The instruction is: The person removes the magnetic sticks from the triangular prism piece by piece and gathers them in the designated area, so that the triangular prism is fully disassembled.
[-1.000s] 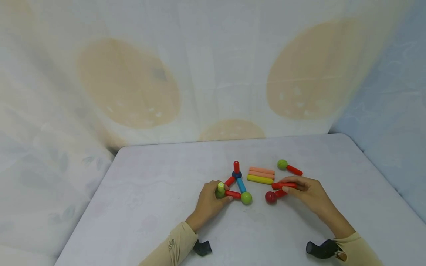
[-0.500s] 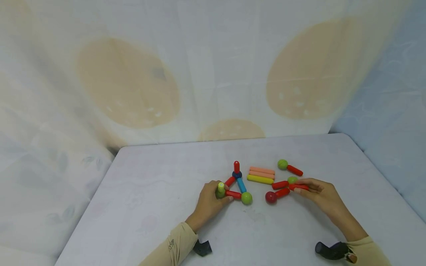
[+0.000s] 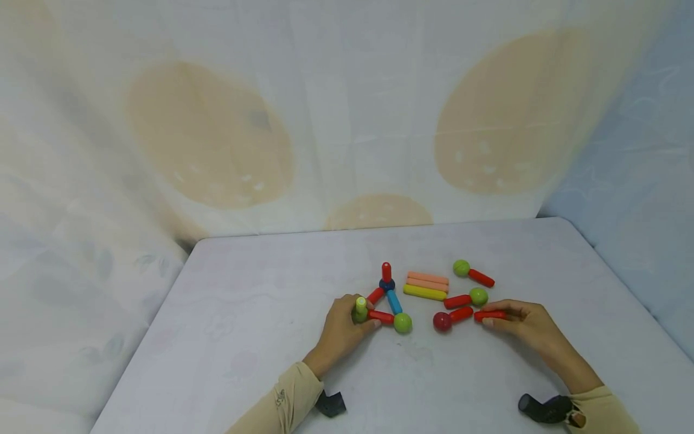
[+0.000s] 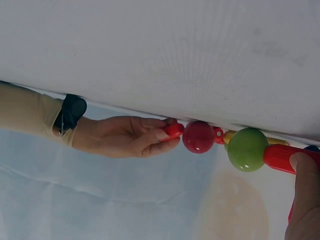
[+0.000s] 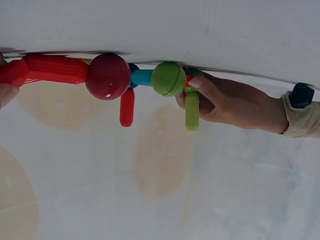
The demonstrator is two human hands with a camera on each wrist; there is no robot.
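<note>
My left hand (image 3: 362, 318) grips an upright yellow-green rod (image 3: 360, 308) at the near-left corner of a flat triangle of rods. The triangle is made of red rods (image 3: 381, 316), a blue rod (image 3: 394, 301), a green ball (image 3: 402, 323) and a blue ball (image 3: 387, 284) with a red rod (image 3: 385, 271) standing on it. My right hand (image 3: 485, 317) pinches a loose red rod (image 3: 490, 314) just above the table. Left of it lie a red ball (image 3: 441, 321) with a red rod (image 3: 461, 313). The right wrist view shows the left hand (image 5: 225, 102) around the green rod (image 5: 192, 110).
A red rod joined to a green ball (image 3: 478, 296) lies just beyond my right hand. Another green ball with a red rod (image 3: 481, 278) lies farther back. Orange, pink and yellow rods (image 3: 426, 285) lie side by side. All rest on a white table (image 3: 260, 283) backed by a curtain.
My right hand has drawn back toward me and to the right with a red rod, uncovering the red rod with the green ball. The left hand has stayed still.
</note>
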